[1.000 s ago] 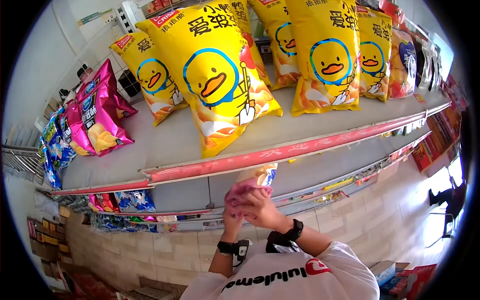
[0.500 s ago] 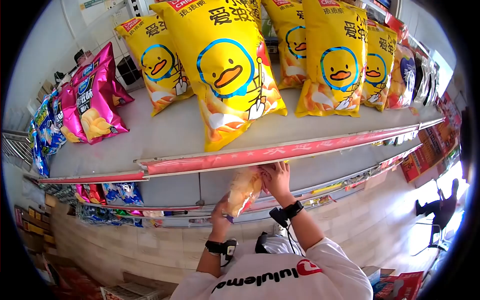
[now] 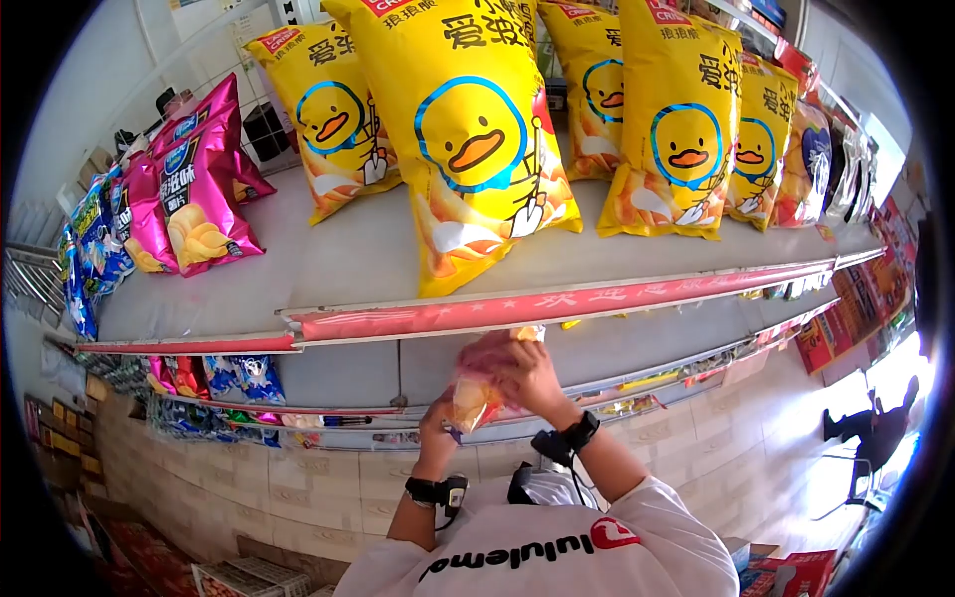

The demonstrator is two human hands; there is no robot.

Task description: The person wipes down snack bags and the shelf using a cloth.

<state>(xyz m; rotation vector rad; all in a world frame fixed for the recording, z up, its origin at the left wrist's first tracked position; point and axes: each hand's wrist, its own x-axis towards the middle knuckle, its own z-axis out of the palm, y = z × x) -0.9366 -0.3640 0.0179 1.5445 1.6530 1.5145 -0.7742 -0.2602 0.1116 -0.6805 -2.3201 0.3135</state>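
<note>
A snack bag, partly see-through with pinkish parts and pale yellow pieces inside, is between my hands just below the upper shelf's front edge. My left hand grips its lower left end, by a small purple patch. Across its upper right side lies my right hand, fingers bent round the bag and partly hidden. A small yellow-orange patch shows above the right hand's knuckles; whether it belongs to the bag I cannot tell. Both wrists wear dark straps with small devices.
Big yellow duck-face snack bags stand on the upper shelf, with magenta chip bags at left. A red-pink label strip edges that shelf. Lower shelves carry blue bags. Someone sits on a chair at far right.
My right hand has slid slightly down and over the bag, covering more of it. The bag has turned, showing more pink. The view has shifted a little, so the shelf bags appear further right.
</note>
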